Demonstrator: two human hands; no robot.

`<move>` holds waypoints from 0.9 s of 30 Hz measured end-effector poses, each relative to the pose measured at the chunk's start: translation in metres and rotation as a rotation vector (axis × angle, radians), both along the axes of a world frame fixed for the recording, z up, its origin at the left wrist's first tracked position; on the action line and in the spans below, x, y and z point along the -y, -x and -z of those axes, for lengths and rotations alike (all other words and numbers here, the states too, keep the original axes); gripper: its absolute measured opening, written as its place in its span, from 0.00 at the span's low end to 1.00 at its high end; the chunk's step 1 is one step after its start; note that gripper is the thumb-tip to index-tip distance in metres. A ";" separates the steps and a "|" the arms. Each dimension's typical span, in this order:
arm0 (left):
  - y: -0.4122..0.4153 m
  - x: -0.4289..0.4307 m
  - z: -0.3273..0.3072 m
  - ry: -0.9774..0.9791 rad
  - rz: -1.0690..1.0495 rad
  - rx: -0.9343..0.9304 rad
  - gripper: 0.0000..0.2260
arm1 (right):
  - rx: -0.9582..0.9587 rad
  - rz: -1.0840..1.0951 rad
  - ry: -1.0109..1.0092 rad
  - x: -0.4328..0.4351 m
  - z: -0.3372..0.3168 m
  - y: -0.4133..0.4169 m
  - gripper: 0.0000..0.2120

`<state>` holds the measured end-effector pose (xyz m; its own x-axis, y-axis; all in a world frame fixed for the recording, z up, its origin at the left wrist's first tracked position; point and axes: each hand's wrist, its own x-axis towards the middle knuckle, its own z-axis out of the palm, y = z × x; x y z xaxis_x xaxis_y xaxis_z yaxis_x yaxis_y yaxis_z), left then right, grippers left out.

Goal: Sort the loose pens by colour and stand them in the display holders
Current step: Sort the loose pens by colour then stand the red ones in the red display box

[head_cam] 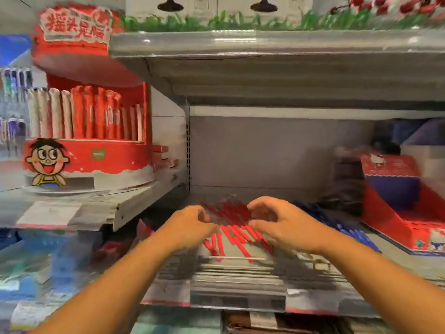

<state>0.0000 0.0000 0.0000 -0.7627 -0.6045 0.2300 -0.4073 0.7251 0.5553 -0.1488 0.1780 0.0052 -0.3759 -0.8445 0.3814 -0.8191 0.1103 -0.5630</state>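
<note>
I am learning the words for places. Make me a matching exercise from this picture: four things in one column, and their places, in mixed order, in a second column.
Things:
1. red pens
2. blue pens
3. round red holder
4. green grass

Places:
A. on the top shelf
B. on the raised shelf at the left
C. between the left hand and the right hand
D. on the outer side of the right hand

Pairs: 1-C, 2-D, 3-B, 4-A
</note>
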 end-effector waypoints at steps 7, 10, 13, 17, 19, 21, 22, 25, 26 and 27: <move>0.049 0.051 0.021 0.007 0.061 0.370 0.21 | -0.205 0.077 -0.487 0.077 0.008 0.041 0.28; 0.058 0.067 0.016 0.015 0.082 0.386 0.19 | -0.321 0.068 -0.613 0.099 0.011 0.053 0.30; 0.062 0.080 0.012 0.036 0.077 0.399 0.14 | -0.397 0.009 -0.642 0.116 0.011 0.059 0.25; 0.065 0.095 0.013 0.049 0.050 0.400 0.14 | -0.455 -0.067 -0.670 0.126 0.008 0.058 0.21; 0.067 0.101 0.011 0.066 0.024 0.447 0.17 | -0.451 -0.095 -0.677 0.126 0.004 0.059 0.22; 0.070 0.107 0.011 0.087 -0.026 0.495 0.22 | -0.391 -0.155 -0.702 0.119 0.002 0.062 0.28; 0.071 0.109 0.011 0.097 -0.051 0.507 0.24 | -0.353 -0.206 -0.722 0.114 0.001 0.065 0.32; 0.077 0.114 0.011 0.139 -0.109 0.540 0.28 | -0.267 -0.372 -0.760 0.099 0.004 0.070 0.41; 0.080 0.114 0.010 0.168 -0.117 0.561 0.27 | -0.274 -0.413 -0.752 0.096 0.006 0.071 0.42; 0.084 0.115 0.009 0.202 -0.120 0.585 0.26 | -0.286 -0.440 -0.740 0.094 0.008 0.072 0.43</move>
<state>-0.0842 -0.1154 -0.0093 -0.7262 -0.6821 -0.0858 -0.6874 0.7226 0.0730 -0.2209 0.0844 -0.0029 0.0642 -0.9558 -0.2868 -0.9705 0.0071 -0.2409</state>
